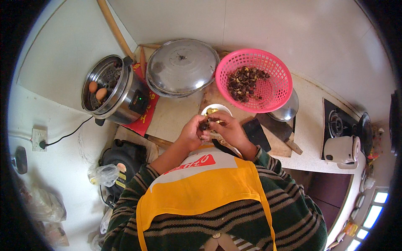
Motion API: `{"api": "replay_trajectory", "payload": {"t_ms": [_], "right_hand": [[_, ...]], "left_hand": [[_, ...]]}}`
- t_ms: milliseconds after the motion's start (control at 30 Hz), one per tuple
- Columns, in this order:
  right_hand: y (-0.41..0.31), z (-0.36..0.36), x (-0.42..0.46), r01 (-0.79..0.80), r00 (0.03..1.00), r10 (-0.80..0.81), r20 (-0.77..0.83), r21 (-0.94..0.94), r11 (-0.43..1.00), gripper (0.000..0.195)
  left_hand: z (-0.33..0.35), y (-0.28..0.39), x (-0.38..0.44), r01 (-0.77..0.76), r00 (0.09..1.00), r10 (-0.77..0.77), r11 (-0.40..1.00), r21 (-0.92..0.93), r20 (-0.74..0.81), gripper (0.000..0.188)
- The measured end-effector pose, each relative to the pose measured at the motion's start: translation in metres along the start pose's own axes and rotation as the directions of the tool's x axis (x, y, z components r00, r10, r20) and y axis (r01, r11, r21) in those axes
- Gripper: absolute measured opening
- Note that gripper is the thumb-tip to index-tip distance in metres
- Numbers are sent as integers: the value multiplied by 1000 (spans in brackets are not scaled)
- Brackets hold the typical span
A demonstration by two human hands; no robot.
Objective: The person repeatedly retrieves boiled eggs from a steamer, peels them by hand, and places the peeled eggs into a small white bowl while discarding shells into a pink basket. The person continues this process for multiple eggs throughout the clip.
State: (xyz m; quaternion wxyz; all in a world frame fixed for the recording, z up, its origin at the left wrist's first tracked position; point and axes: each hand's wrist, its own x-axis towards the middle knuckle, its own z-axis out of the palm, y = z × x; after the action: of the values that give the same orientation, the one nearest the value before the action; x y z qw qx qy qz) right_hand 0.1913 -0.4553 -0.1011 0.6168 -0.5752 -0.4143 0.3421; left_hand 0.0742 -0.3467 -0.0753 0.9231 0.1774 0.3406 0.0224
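Observation:
My left hand (192,132) grips a dark brown nut, perhaps a chestnut (204,125), between thumb and fingers. On the nut's other side, the fingers of my right hand (227,127) pinch at its shell. Both hands meet over the near rim of a white bowl (226,107), which holds yellow pieces. Beyond them, a pink plastic colander (253,54) contains many brown shells with yellow bits (243,84). At the left, a steamer pot (125,105) carries a perforated steel basket with brown eggs (101,93) and some dark pieces inside.
A large lidded metal pan (182,67) stands against the wall. Right of my hands lie a black phone (256,135) and a cleaver (276,128) on a wooden board (279,151). Farther right are a gas hob (336,123) and a white electric pot (339,149). A wooden handle (158,141) lies left.

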Motion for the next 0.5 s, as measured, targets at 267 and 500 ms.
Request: {"api": "replay_trajectory", "payload": {"t_ms": [267, 500], "right_hand": [[-4, 2, -1, -323, 938, 343, 39, 454, 830, 30], [51, 5, -4, -501, 824, 365, 432, 858, 115, 35]], "left_hand": [[-1, -6, 3, -182, 981, 193, 954, 239, -22, 22], [16, -21, 18, -646, 520, 615, -170, 744, 593, 24]]}}
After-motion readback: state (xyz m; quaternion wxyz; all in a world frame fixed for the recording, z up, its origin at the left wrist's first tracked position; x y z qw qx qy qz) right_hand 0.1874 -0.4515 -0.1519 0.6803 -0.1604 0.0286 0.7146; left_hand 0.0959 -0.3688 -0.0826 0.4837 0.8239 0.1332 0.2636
